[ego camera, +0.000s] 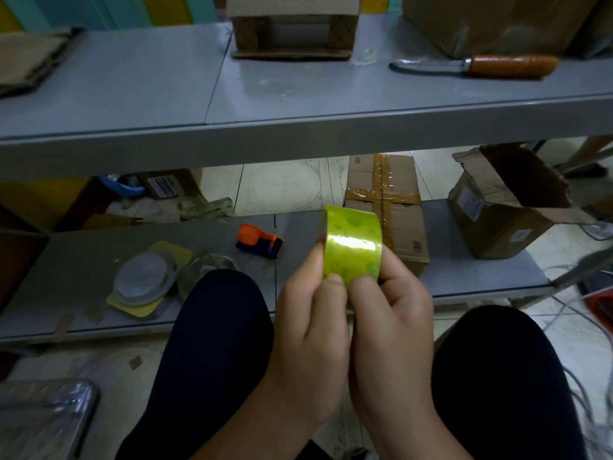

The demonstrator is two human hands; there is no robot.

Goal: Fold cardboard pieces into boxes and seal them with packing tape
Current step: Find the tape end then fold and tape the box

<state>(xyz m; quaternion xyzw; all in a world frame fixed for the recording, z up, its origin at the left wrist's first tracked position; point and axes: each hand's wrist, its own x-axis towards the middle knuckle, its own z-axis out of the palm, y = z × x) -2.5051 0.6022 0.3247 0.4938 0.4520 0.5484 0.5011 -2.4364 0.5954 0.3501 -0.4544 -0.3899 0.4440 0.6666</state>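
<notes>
A roll of yellow-green packing tape (352,244) is held up between my knees, over the lower shelf. My left hand (310,313) grips its left side, thumb tip on the roll's lower face. My right hand (391,313) holds the right and lower side, fingers curled behind it. A sealed cardboard box (401,224) with brown tape crossed on top lies on the lower shelf (83,260) just behind the roll. An open cardboard box (507,207) stands to its right. An orange and dark tape dispenser (259,240) lies on the shelf left of the roll.
The grey upper shelf (298,101) carries a knife with an orange handle (477,66), a small cardboard box (293,28), a larger box (497,21) and flat cardboard (30,58). Round lids on yellow sheets (146,280) lie at lower left. Cables (577,313) trail on the right.
</notes>
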